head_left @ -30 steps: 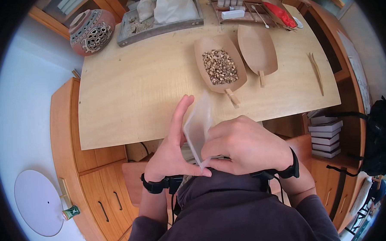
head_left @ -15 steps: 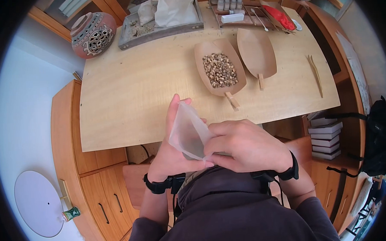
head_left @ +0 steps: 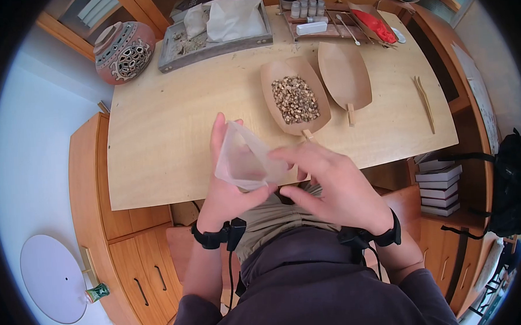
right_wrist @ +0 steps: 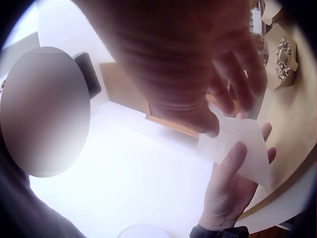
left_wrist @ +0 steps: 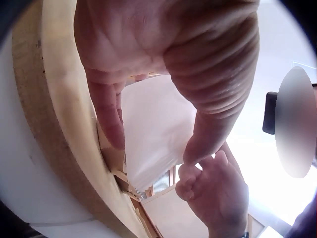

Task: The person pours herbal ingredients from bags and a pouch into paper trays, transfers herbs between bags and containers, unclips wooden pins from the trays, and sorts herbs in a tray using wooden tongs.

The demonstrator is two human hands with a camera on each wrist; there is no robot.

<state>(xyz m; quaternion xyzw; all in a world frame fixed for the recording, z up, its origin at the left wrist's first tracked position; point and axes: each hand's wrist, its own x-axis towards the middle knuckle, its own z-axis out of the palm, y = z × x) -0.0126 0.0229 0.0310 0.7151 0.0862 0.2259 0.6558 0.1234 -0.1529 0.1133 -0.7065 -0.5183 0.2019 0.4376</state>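
A translucent whitish paper pouch (head_left: 240,157), its mouth spread wide, is gripped by my left hand (head_left: 218,196) between the thumb and the fingers behind it. Close at the pouch's right side is my right hand (head_left: 343,185), its thumb and fingers parted and fingertips right at the edge. In the left wrist view the pouch (left_wrist: 156,129) hangs flat-sided between left thumb and fingers. Just beyond both hands, a brown boat-shaped paper tray (head_left: 268,81) holds many small chopped brown pieces (head_left: 295,100). Beside it stands a second paper tray (head_left: 345,71) with a wooden clip (head_left: 351,115).
Wooden tongs (head_left: 425,104) lie at the table's right. Along the back stand a grey tray (head_left: 220,48) with white packets, small bottles (head_left: 312,8) on a rack, and a tray with red cloth (head_left: 374,27). A patterned pot (head_left: 125,52) sits at the back left corner.
The pouch has moved up and left toward the table, turning so its mouth faces up. My right hand has loosened its pinch on the edge, and its thumb has come away.
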